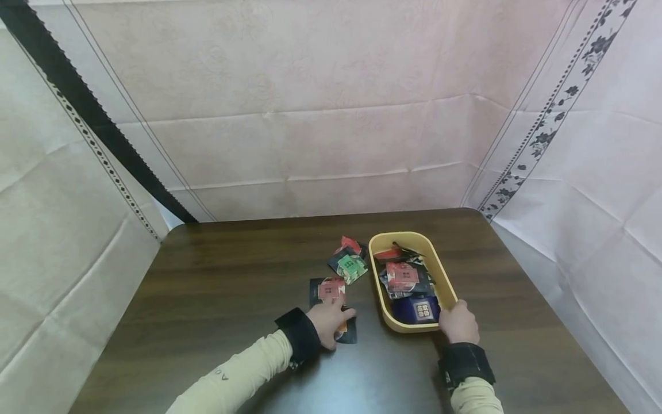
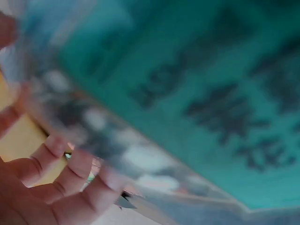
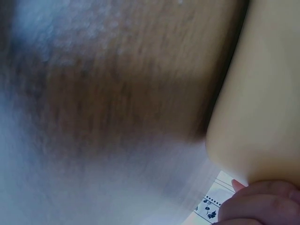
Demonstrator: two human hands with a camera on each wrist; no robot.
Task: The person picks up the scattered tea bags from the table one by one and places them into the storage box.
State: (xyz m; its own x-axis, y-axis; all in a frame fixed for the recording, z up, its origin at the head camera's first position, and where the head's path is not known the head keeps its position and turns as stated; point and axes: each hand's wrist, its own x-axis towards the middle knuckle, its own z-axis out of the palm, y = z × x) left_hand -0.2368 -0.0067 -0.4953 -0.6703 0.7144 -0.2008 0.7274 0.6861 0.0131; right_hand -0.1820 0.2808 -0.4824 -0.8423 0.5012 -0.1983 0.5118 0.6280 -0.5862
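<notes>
My left hand (image 1: 329,322) lies over flat sachets on the table, fingers spread. Beyond its fingers shows a black sachet with a red label (image 1: 327,287); a dark one with a bit of orange (image 1: 349,333) sticks out below the thumb. Close up in the left wrist view, a teal sachet with dark lettering (image 2: 197,103) fills most of the picture, the fingertips right at its edge. My right hand (image 1: 459,323) grips the near right corner of a yellow tray (image 1: 446,282). Inside lie several sachets, a red-labelled one (image 1: 402,277) on top, and a dark blue packet (image 1: 415,309).
Left of the tray, a green-labelled sachet (image 1: 351,266) and a red one (image 1: 349,244) overlap on the brown wooden table (image 1: 248,264). Pale cloth (image 1: 310,138) hangs behind the far table edge and at both sides.
</notes>
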